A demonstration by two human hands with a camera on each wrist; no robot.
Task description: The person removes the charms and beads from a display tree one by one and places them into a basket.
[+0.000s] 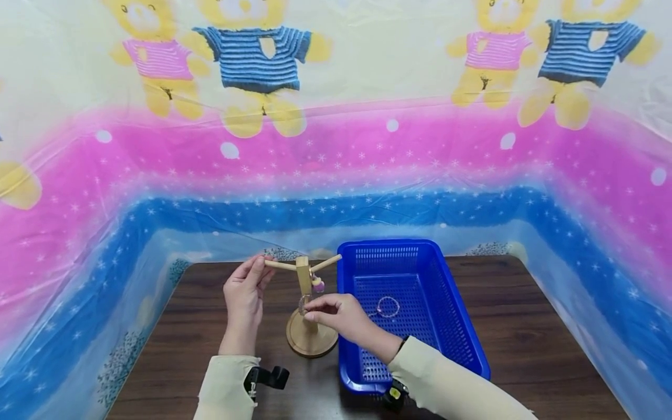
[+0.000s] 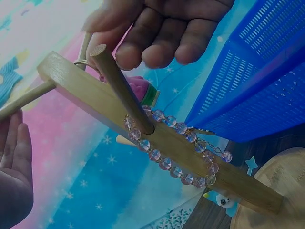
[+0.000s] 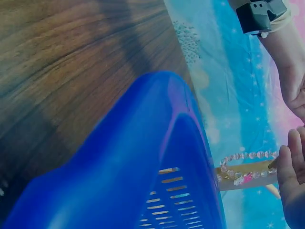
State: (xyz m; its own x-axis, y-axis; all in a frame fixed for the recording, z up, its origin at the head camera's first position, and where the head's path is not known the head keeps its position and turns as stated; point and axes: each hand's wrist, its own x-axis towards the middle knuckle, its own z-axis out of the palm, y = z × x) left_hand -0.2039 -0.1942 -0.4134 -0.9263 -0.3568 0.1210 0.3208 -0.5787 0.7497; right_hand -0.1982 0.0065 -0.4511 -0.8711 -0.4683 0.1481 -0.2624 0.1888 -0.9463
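A wooden stand (image 1: pixel 303 275) with several pegs rises from a round base. My left hand (image 1: pixel 248 291) pinches the end of its left peg. A clear pink beaded bracelet (image 2: pixel 175 170) with a short chain hangs around the front peg, against the post. Close by that peg is my right hand (image 1: pixel 341 312); in the left wrist view its fingers (image 2: pixel 159 40) are loosely bent near the peg's tip, off the beads. On another peg hangs a pink-and-purple charm (image 1: pixel 318 284), partly hidden by the post in the left wrist view.
Right of the stand is a blue plastic basket (image 1: pixel 464 315), with a thin pink bracelet (image 1: pixel 388 307) lying inside. A small light-blue figure charm (image 2: pixel 224 202) shows behind the post near the base. A patterned curtain (image 1: pixel 357 204) surrounds the dark wooden table (image 1: pixel 525 326).
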